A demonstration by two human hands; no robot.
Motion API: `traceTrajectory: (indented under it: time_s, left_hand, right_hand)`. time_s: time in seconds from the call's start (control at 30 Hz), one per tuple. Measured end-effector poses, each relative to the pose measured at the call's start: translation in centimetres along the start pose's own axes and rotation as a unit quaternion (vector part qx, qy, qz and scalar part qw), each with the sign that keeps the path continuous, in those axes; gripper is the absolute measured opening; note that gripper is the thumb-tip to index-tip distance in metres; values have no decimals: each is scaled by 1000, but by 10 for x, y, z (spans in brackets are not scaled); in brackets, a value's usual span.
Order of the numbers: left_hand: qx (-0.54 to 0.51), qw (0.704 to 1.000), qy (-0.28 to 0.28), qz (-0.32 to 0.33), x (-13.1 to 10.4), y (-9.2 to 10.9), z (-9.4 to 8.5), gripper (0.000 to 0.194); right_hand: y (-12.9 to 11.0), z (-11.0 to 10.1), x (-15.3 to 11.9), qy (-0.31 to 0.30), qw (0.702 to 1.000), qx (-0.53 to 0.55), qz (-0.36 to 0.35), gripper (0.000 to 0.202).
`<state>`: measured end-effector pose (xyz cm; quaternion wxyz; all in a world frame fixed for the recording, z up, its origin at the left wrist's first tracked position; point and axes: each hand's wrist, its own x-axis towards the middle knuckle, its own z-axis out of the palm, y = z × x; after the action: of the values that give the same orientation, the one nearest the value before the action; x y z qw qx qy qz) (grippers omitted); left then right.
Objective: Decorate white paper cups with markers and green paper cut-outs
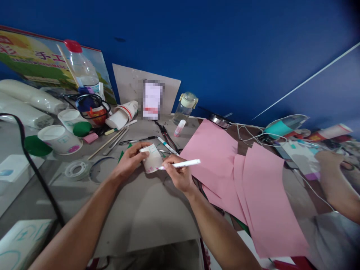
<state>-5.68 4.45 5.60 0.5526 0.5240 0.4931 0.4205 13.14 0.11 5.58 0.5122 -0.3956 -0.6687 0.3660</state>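
Observation:
A white paper cup [151, 159] lies tilted in my left hand [132, 156], whose fingers wrap its upper left side. Pink marks run along the cup's lower edge, and teal lines show near its other end. My right hand [179, 175] is closed on a white marker [185, 164], its tip at the cup's pink marks. Just behind, a second white marker [168, 146] with a teal band lies on the table. Black-handled scissors [163, 131] and a black pen [139, 140] are beyond the cup.
Pink paper sheets [264, 195] spread to the right. A glass jar [184, 108] and glue stick [179, 128] stand behind. Marked cups [59, 139], a tape roll [75, 170] and a plastic bottle [83, 67] are at left. Another person's arm [336, 180] rests at far right.

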Motion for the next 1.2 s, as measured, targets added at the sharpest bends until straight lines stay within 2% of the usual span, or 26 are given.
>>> traceTrajectory:
  time_s: [0.57, 0.83, 1.2]
  left_hand:
    - [12, 1000, 6, -5, -2, 7, 3, 43]
    - [8, 1000, 6, -3, -1, 5, 3, 43]
    - [9, 1000, 5, -8, -3, 5, 2, 42]
  right_hand:
    - [1, 0, -2, 2, 1000, 2, 5, 21]
    - [1, 1, -2, 0, 1000, -6, -3, 20]
    - [3, 2, -2, 22, 1000, -6, 9, 22]
